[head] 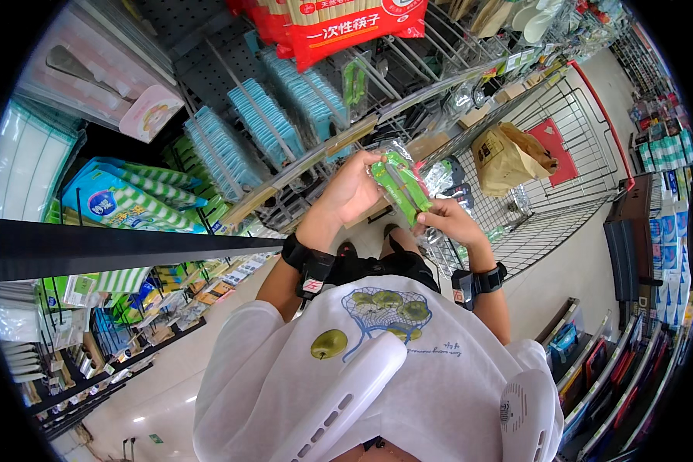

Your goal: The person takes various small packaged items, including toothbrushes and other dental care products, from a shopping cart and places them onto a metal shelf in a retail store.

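Observation:
A clear plastic package with a green card (403,186) is in front of my body, tilted, with a small item inside that I cannot make out. My left hand (353,187) grips its upper left edge between thumb and fingers. At its lower right corner, my right hand (451,220) pinches it with thumb and index finger. Above the hands, a similar green package (355,81) hangs on a shelf hook beside rows of light blue packages (271,118). Both wrists wear black straps with small boxes.
A wire shopping cart (560,213) stands right of my hands, holding a brown paper bag (511,159) and several packaged items. Red packs of disposable chopsticks (341,29) hang above. A dark bar (127,248) crosses the left side. Display racks (606,369) stand at the lower right.

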Tool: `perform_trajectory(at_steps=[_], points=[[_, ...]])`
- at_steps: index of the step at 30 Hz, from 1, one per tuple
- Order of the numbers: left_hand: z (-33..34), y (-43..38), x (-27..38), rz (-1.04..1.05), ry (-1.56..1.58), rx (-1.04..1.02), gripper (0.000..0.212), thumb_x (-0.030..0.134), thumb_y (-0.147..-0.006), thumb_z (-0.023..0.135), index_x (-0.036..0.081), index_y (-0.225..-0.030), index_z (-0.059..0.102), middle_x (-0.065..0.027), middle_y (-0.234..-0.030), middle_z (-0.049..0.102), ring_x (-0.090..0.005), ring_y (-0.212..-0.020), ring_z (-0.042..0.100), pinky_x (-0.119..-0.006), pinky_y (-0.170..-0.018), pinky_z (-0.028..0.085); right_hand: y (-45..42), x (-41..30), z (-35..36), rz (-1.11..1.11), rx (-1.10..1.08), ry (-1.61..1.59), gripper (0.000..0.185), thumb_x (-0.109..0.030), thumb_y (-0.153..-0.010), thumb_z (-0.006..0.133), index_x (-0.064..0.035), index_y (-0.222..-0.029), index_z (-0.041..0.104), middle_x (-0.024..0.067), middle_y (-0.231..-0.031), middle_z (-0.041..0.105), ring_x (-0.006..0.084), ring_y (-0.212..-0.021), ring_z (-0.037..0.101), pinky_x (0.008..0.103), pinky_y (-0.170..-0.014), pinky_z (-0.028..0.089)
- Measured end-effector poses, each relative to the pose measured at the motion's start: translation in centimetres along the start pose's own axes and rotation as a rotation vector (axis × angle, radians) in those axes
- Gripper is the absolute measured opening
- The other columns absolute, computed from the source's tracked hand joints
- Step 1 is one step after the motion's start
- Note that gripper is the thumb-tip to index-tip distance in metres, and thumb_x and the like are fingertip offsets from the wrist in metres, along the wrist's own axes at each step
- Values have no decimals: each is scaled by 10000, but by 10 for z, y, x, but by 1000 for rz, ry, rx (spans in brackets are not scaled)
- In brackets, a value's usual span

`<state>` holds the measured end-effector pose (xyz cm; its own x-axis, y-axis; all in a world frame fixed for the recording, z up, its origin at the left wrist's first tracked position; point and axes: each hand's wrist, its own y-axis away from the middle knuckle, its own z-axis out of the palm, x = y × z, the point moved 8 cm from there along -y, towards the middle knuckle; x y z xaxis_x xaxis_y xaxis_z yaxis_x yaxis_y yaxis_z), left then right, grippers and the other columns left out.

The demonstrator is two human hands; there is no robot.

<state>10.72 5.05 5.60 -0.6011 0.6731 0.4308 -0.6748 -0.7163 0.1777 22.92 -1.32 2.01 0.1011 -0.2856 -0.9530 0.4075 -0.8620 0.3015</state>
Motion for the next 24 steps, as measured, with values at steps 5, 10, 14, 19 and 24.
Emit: perform_trajectory(at_steps=[5,10,14,19,24], points=[[-5,-2,3,11,43,68,144,164,-781,472,49,-855,518,-60,-880,547,-157,-857,510,-295,-785,385,0,20,-20,-4,31,103,140,-105,-772,580,17,-838,567,59,-780,591,107,-707,554,237,-656,443],[-14,0,12,126,-252,138,154,177,-783,515,35,-832,546,-42,-833,560,-121,-784,516,-255,-735,385,6,25,-41,69,114,-109,185,-34,-740,591,3,-913,539,36,-776,581,107,-714,553,231,-642,443],[-19,4,18,153,-466,203,157,175,-784,530,31,-836,564,-23,-813,566,-86,-751,506,-226,-697,377,8,33,-71,75,308,-257,225,-15,-717,604,-3,-925,517,54,-787,575,119,-689,554,232,-616,454],[-32,8,12,109,-485,298,162,187,-786,535,42,-850,567,-6,-820,563,-70,-741,494,-212,-682,367,5,25,-97,64,376,-541,145,-22,-721,592,-63,-842,524,67,-803,563,145,-661,546,274,-600,483],[-52,2,4,109,-468,345,159,198,-793,528,59,-859,567,15,-823,558,-60,-743,484,-201,-670,370,-1,38,-120,65,360,-682,68,-22,-767,550,-63,-820,563,22,-742,561,142,-670,556,320,-638,503]])
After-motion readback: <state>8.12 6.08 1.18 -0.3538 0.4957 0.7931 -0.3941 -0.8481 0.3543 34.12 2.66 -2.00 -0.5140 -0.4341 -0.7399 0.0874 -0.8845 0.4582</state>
